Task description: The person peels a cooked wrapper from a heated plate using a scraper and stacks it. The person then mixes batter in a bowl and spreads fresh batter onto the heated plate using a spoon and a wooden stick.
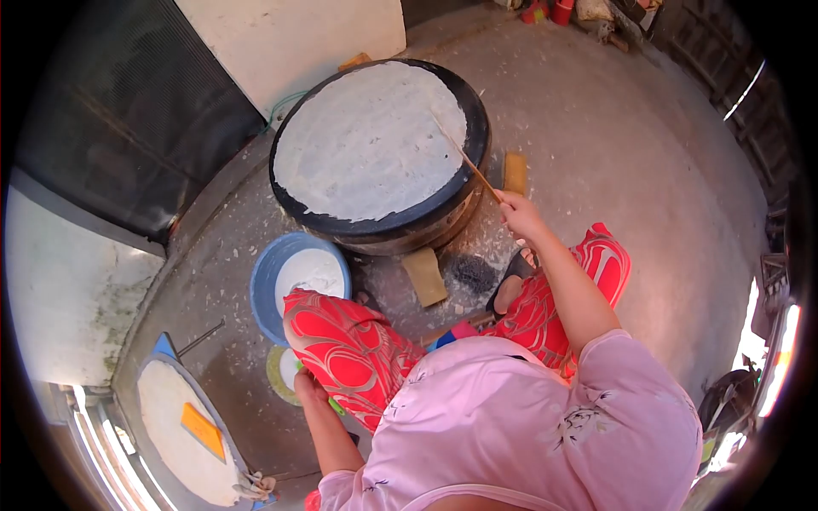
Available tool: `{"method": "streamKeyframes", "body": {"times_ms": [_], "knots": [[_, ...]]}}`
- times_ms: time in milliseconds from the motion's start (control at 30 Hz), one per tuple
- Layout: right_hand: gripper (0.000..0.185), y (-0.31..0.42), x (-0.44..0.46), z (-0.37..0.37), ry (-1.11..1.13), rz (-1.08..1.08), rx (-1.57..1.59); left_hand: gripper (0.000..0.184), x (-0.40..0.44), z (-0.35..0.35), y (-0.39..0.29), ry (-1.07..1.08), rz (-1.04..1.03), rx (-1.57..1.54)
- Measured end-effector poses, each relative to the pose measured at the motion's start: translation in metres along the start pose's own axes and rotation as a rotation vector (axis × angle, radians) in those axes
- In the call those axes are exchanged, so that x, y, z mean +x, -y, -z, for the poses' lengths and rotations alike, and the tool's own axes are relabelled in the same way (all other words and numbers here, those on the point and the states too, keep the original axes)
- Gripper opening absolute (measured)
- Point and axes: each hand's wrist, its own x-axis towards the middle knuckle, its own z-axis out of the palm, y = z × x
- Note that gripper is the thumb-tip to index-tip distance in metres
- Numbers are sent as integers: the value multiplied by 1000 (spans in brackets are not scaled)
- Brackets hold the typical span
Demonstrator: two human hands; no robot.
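My right hand [518, 215] is closed around a thin wooden stick [479, 175]. The stick reaches over a large round black griddle [375, 228], and its far end blurs into the pale surface. A thin white layer of batter [366, 140] covers most of the griddle top, leaving a dark rim. My left hand [310, 387] is low beside my left knee, its fingers partly hidden. Bright green bits show on both sides of it, as of a handle I cannot make out. Close by that hand lies a round, pale green and white dish [281, 375].
A blue basin [258, 285] of white batter stands between my left knee and the griddle. Yellowish blocks [425, 277] lie around the griddle's base. At lower left, a round pale board [175, 426] carries an orange-yellow piece [203, 431]. A dark screen [136, 111] stands at left.
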Motion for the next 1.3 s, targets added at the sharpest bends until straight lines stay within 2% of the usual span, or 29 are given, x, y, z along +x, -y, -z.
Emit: {"method": "streamKeyframes", "body": {"times_ms": [33,100,133,200,233,300,333,367,400,433,500,533,567,633,667,733,767,833,867,933,967,1033,1067,1133,1167,1233,1267,1300], "knots": [[37,-1,-5,4,1,5,-4,32,-4,-3,-1,1,-1,-7],[38,-1,-13,11,25,-96,395,30,-12,-7,-2,-149,-35,64],[38,12,-18,10,34,-94,382,30,-11,-4,0,-156,-31,51],[41,43,-35,7,71,40,497,29,-9,5,4,-394,-70,196],[41,61,-42,7,94,39,478,29,-8,7,8,-412,-60,175],[46,101,-51,-2,202,-14,249,34,-3,18,16,-557,-128,292],[46,116,-54,-13,271,-6,221,37,29,51,28,-485,-177,523],[50,126,-62,-25,366,219,201,41,50,91,39,-416,-209,753],[54,138,-69,-37,466,443,194,43,38,91,44,-571,-166,1009],[54,156,-80,-47,550,444,177,45,25,70,45,-711,-94,1265],[61,189,-98,-67,769,345,-75,52,-4,43,49,-841,25,1393],[54,195,-99,-84,732,367,-169,55,-3,48,59,-851,59,1397],[54,197,-98,-104,788,374,-189,58,0,55,69,-855,90,1404],[45,208,-100,-144,721,988,-488,61,3,61,80,-803,126,1388],[36,222,-113,-161,716,994,-649,61,11,73,88,-818,149,1365],[33,240,-132,-207,751,1136,-1033,51,31,92,106,-758,-51,1274],[31,241,-141,-233,789,1188,-1147,51,27,89,101,-765,-39,1260],[26,234,-153,-289,909,1156,-1374,32,12,77,83,-766,-133,1232],[24,232,-160,-311,977,1145,-1446,32,13,84,81,-773,-129,1221],[22,216,-164,-350,1029,1051,-1515,23,10,99,73,-496,-57,164],[22,204,-160,-363,1036,1062,-1514,23,1,100,72,-506,-59,157],[24,178,-149,-386,1025,851,-1381,24,-40,81,67,-524,-146,140],[24,163,-142,-396,1037,857,-1381,24,-47,81,78,-534,-144,135],[26,141,-130,-406,1080,625,-1253,29,-58,79,97,-465,-309,327],[26,134,-127,-410,1089,626,-1257,29,-53,79,103,-472,-303,323],[26,130,-128,-412,1083,651,-1241,35,-33,86,113,-603,-456,653],[26,131,-127,-411,1084,649,-1242,35,-22,91,112,-602,-454,653],[27,135,-129,-407,1085,606,-1240,34,-10,97,104,-688,-408,707]]}}
